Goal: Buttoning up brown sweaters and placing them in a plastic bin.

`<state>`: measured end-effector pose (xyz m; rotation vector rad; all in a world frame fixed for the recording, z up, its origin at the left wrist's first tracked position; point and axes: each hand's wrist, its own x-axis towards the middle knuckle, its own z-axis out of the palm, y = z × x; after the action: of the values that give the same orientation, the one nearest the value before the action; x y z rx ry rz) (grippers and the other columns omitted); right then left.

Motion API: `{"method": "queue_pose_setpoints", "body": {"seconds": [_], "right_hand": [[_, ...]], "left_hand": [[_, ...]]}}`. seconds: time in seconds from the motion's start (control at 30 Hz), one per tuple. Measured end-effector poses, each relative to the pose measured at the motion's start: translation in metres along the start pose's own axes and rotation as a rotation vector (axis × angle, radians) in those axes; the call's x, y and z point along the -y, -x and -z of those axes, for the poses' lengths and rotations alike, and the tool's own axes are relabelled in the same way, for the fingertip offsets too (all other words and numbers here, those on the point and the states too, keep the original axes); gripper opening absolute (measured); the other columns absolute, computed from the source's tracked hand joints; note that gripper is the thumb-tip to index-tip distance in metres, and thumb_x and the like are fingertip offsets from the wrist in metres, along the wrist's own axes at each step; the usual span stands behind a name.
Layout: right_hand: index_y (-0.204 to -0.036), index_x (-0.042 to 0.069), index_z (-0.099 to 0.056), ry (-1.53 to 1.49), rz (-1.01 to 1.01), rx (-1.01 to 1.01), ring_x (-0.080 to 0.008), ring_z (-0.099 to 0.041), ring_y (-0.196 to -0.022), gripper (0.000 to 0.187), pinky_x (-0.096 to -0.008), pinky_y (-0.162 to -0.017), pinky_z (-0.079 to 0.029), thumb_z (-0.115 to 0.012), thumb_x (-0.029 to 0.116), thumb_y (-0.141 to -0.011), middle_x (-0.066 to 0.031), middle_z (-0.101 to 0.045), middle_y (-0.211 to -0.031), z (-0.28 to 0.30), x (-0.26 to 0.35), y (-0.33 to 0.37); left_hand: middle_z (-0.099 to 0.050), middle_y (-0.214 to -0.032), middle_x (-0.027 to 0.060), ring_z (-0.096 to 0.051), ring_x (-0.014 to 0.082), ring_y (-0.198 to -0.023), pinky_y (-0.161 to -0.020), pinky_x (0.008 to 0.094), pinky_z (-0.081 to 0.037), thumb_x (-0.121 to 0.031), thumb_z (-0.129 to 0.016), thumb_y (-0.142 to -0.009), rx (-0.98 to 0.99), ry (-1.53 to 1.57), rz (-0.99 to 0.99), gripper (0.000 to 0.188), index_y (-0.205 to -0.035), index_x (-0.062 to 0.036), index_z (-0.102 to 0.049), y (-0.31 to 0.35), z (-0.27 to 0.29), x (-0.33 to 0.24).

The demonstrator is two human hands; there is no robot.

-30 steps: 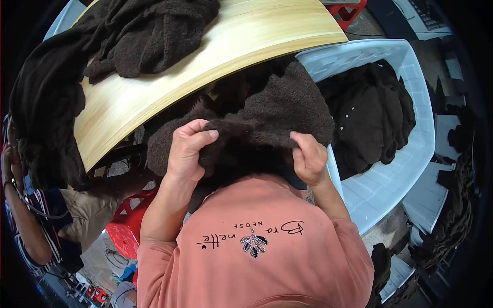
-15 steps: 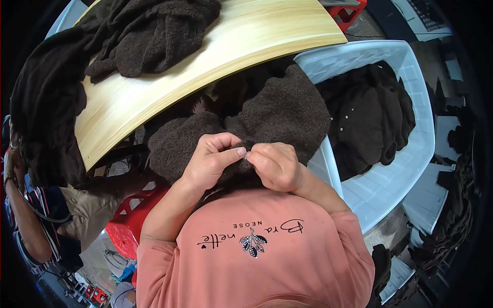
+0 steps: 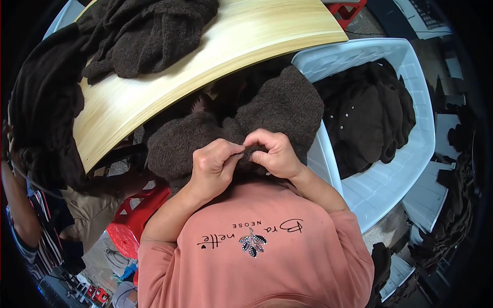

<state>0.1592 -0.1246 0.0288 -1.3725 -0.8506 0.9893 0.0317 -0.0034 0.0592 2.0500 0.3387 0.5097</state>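
A dark brown knitted garment (image 3: 285, 105) lies bunched across my lap, partly under the table edge. My left hand (image 3: 214, 167) pinches a bit of its knit between thumb and forefinger, the other fingers curled in. Close beside it, my right hand (image 3: 273, 154) grips the same garment, thumb and forefinger rounded about a small fold. The fingertips of both hands nearly meet over this spot. Whatever small piece may be between the fingertips is too hidden to make out.
A pale wooden table (image 3: 257, 31) curves ahead, with a dark brown garment (image 3: 149, 41) heaped at its left. On the right stands a pale blue plastic tub (image 3: 423, 118) holding dark clothes (image 3: 370, 118). A red stool (image 3: 126, 231) and another person's arm (image 3: 23, 210) are at the left.
Both hands have turned on the knit: the right has rolled its fingers up and over the fold, while the left has drawn into a tighter pinch. The person at left has shifted.
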Motion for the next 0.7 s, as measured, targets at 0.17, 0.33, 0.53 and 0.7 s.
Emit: {"method": "queue_pose_setpoints", "body": {"seconds": [0.17, 0.33, 0.53, 0.7], "right_hand": [[-0.083, 0.0, -0.057, 0.146, 0.108, -0.02, -0.0195, -0.06, -0.065, 0.016, -0.0285, -0.057, -0.046, -0.061, -0.004, -0.069, -0.0107, -0.059, -0.074, -0.002, -0.002, 0.001], [-0.082, 0.0, -0.056, 0.244, 0.219, -0.134, -0.0279, -0.059, -0.062, 0.016, -0.032, -0.055, -0.046, -0.06, -0.004, -0.067, -0.0141, -0.058, -0.073, -0.009, -0.001, 0.004], [-0.08, 0.001, -0.055, 0.447, 0.31, -0.25, -0.0312, -0.058, -0.061, 0.018, -0.0357, -0.054, -0.046, -0.058, -0.004, -0.063, -0.0137, -0.056, -0.071, -0.014, 0.003, 0.003], [-0.1, 0.001, -0.056, 0.556, 0.415, -0.034, -0.0339, -0.053, -0.101, 0.041, -0.0387, -0.087, -0.043, -0.067, 0.009, -0.062, -0.018, -0.055, -0.11, 0.04, 0.003, -0.025]], "left_hand": [[-0.058, -0.068, 0.0102, -0.059, 0.0239, -0.059, -0.05, 0.0308, -0.047, 0.012, -0.062, -0.065, -0.027, -0.089, -0.123, 0.021, -0.081, -0.0006, -0.06, 0.001, -0.003, 0.004], [-0.059, -0.068, 0.0105, -0.059, 0.0232, -0.057, -0.05, 0.0291, -0.046, 0.013, -0.062, -0.065, -0.145, -0.205, -0.259, 0.02, -0.082, 0.0019, -0.059, 0.001, -0.01, 0.006], [-0.059, -0.067, 0.0116, -0.058, 0.0224, -0.055, -0.049, 0.0289, -0.045, 0.012, -0.063, -0.067, -0.172, -0.184, -0.262, 0.017, -0.079, 0.0017, -0.058, 0.004, -0.017, 0.003], [-0.059, -0.068, 0.0113, -0.057, 0.0206, -0.056, -0.05, 0.0257, -0.044, 0.012, -0.061, -0.067, -0.134, 0.034, -0.118, 0.014, -0.076, 0.0015, -0.057, 0.01, -0.009, 0.003]]}}
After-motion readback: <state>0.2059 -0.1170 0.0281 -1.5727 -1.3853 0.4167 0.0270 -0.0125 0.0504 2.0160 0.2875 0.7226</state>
